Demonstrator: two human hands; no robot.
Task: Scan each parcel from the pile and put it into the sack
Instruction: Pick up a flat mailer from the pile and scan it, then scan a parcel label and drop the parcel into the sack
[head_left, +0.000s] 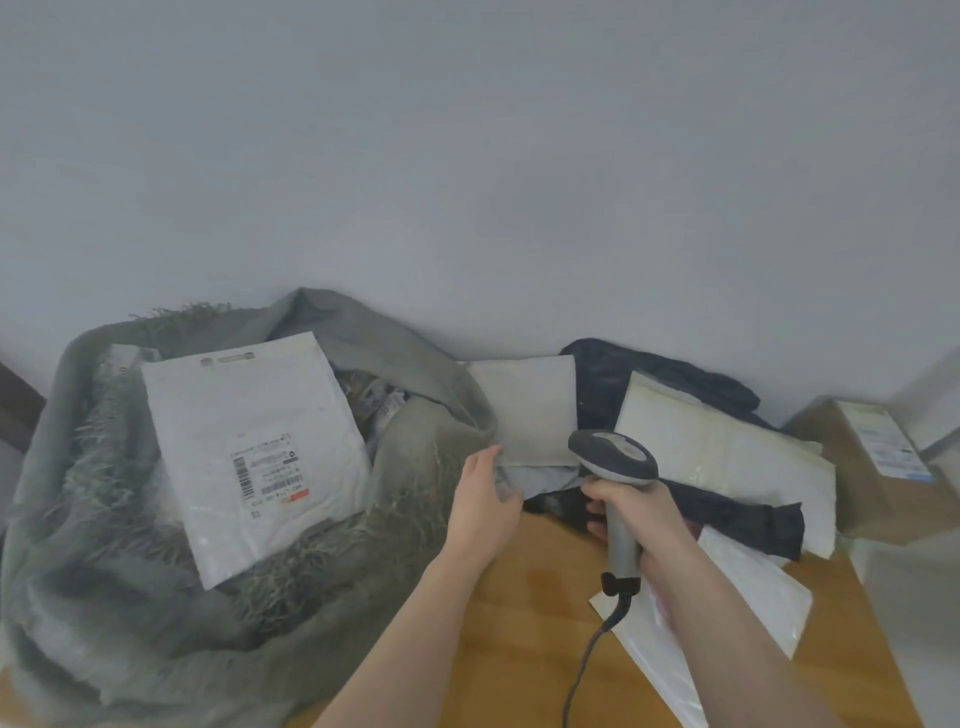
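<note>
One labelled parcel (260, 457) lies in the sack (78, 545) at lower left; several remain piled at right, where the left hand (485, 499), fingers apparently straight, reaches and the right hand (636, 512) grips the scanner (615, 457).

Head-worn, forward-down, close over hands (550, 504)

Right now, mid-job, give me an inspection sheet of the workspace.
Surface: wooden table, bare strip in front.
Job's things: grey sack open, white labelled parcel lying in its mouth; pile of mailers and dark bags at right.
Clutter: cardboard box far right.
Grips: left hand open, at a pale parcel; right hand holds scanner.
Cables: scanner cord trails toward the front edge.
Surroundings: plain wall.
</note>
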